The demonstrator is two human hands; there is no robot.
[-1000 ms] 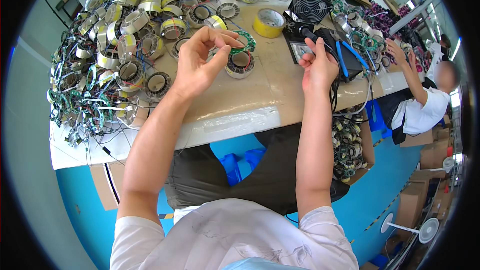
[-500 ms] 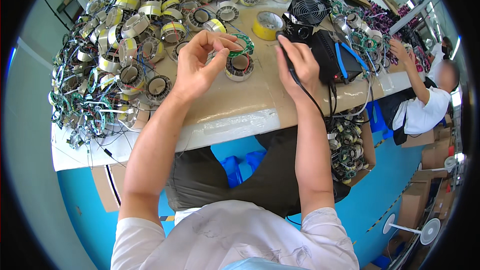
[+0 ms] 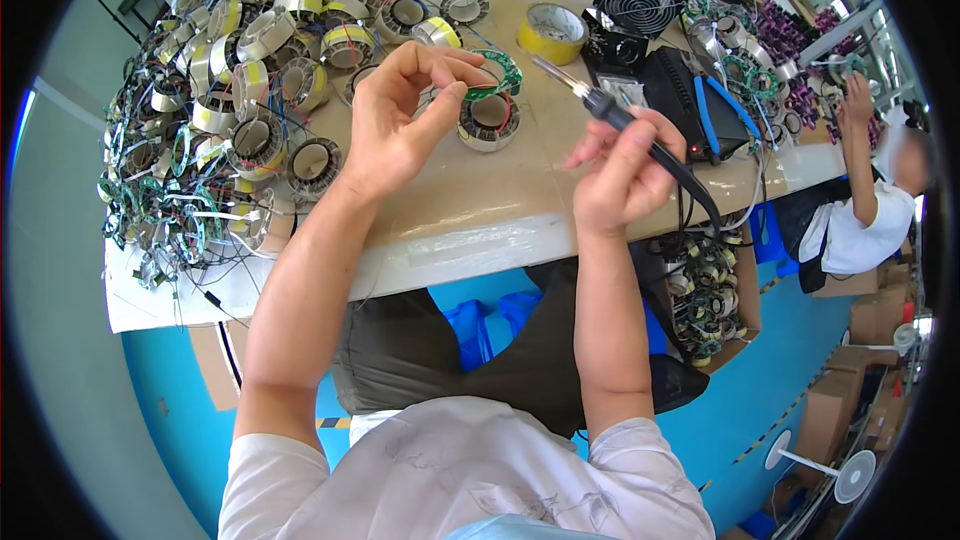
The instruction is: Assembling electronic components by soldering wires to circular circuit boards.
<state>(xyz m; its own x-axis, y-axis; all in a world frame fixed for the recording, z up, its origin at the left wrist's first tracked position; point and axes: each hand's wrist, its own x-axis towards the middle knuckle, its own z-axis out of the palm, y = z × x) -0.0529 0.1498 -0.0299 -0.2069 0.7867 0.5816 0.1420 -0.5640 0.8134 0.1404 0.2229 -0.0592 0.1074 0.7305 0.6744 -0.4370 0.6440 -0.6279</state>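
Left hand (image 3: 402, 120) in a pinch on green circuit board (image 3: 509, 72), right hand (image 3: 625, 180) likewise on soldering iron (image 3: 612, 112).

Green board (image 3: 511, 74), soldering iron (image 3: 606, 108) (tilted)

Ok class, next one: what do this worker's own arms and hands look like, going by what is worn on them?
The left hand and right hand are bare, with no gloves or wristwear showing. The forearms are uncovered too. The left sleeve and right sleeve are short, pale and plain-hemmed.
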